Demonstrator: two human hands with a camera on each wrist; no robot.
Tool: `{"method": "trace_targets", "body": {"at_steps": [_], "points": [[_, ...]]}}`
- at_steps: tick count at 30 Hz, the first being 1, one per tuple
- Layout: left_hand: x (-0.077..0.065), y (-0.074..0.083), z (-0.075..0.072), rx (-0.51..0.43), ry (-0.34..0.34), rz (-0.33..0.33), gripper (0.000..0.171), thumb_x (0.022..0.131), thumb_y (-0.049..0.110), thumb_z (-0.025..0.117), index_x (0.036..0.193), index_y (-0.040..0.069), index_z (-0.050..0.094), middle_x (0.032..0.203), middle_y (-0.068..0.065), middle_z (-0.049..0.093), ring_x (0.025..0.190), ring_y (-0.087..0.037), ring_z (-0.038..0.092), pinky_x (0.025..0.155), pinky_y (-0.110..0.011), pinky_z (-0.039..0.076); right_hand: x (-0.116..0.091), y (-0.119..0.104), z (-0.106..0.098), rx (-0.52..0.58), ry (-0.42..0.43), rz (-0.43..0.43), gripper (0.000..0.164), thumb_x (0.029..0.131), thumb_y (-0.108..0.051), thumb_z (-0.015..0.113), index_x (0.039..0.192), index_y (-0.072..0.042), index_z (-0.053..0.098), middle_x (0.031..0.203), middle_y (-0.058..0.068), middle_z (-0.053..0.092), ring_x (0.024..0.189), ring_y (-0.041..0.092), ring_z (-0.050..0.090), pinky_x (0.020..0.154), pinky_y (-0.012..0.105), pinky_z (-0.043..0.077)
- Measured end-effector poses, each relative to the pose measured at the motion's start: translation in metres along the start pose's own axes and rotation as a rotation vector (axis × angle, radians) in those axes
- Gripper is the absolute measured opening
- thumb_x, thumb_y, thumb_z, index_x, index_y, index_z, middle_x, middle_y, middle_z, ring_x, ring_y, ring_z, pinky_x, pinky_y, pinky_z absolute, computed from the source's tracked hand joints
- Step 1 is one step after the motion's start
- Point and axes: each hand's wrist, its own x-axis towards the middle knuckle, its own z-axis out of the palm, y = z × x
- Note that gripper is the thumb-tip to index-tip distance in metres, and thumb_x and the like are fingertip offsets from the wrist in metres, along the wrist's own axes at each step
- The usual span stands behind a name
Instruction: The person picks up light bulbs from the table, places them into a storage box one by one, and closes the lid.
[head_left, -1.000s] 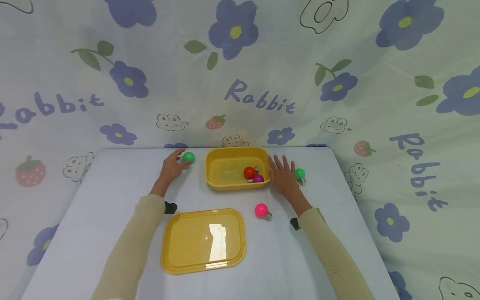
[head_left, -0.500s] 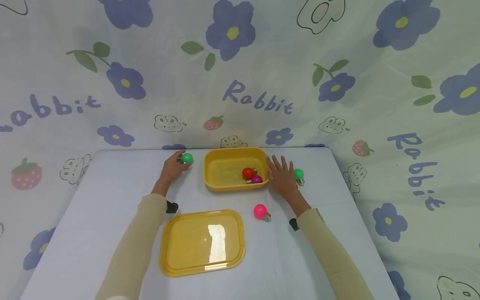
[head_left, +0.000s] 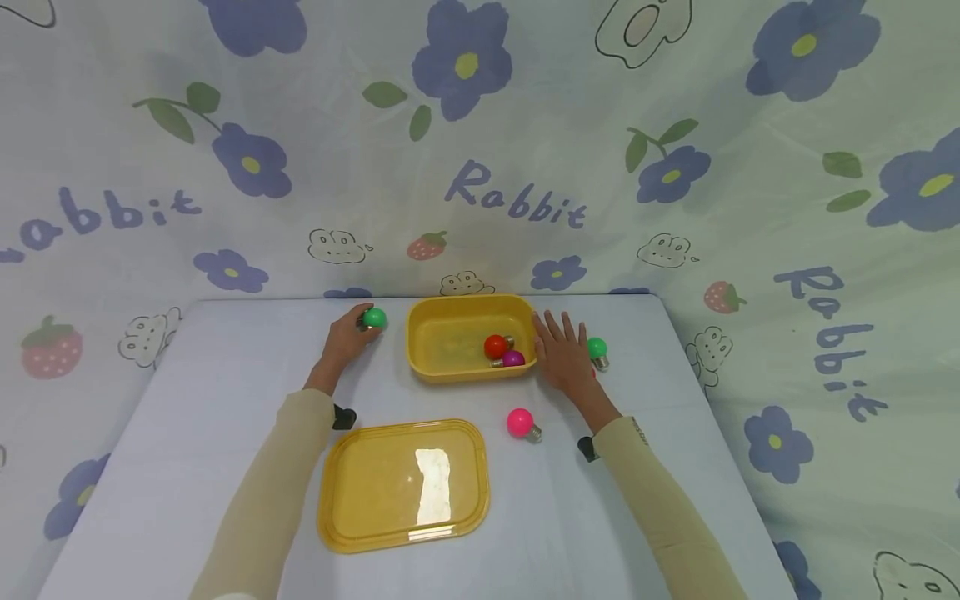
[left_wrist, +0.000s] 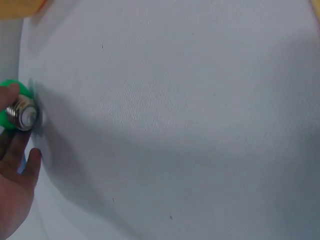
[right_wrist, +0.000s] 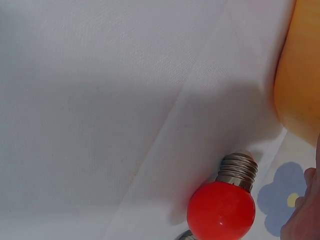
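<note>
My left hand (head_left: 345, 340) pinches a green light bulb (head_left: 375, 317) between thumb and fingers at the back left of the table. In the left wrist view the bulb's metal screw base (left_wrist: 23, 114) faces the camera. My right hand (head_left: 564, 358) is spread flat, its fingertips against the right end of a yellow plastic box (head_left: 431, 373). Inside that box lie a red bulb (head_left: 495, 347) and a purple bulb (head_left: 513, 358). Another red bulb (right_wrist: 221, 212) lies near the right hand, mostly hidden by it in the head view.
A second green bulb (head_left: 597, 348) lies just right of the right hand. In front of the box are a pink bulb (head_left: 521, 422) and a flat yellow lid or tray (head_left: 375, 492). A patterned cloth (head_left: 495, 242) hangs behind the white table (head_left: 225, 367).
My left fingers have drawn in around the green bulb and now grip it. The right hand stays in place against the box.
</note>
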Motion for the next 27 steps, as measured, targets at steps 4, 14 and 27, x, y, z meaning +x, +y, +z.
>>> {"method": "trace_targets", "body": {"at_steps": [4,14,27], "points": [[-0.002,-0.002,-0.001,-0.009,-0.004,0.013,0.059,0.1,0.011,0.061,0.153,0.004,0.036,0.151,-0.026,0.039,0.138,-0.043,0.037,0.113,-0.055,0.031,-0.001,0.0,0.0,0.004,0.009,-0.001,0.057,0.109,-0.036,0.03,0.162,-0.021,0.015,0.165,0.008,0.017,0.151,0.036,0.004,0.118,0.058,-0.002],[-0.008,0.014,-0.012,-0.011,0.018,0.161,0.057,0.097,0.007,0.063,0.149,0.001,0.042,0.148,-0.026,0.044,0.128,-0.044,0.048,0.104,-0.053,0.043,-0.001,0.001,0.0,0.016,0.017,-0.009,0.057,0.109,-0.036,0.029,0.162,-0.02,0.016,0.165,0.009,0.018,0.151,0.036,0.004,0.118,0.058,-0.002],[-0.017,0.063,-0.005,-0.088,0.031,0.326,0.055,0.095,0.006,0.067,0.146,0.001,0.047,0.145,-0.022,0.049,0.128,-0.039,0.051,0.106,-0.049,0.043,0.001,0.002,0.004,0.013,0.029,-0.013,0.056,0.109,-0.035,0.027,0.162,-0.02,0.016,0.165,0.008,0.019,0.151,0.036,0.005,0.118,0.059,-0.002]]}}
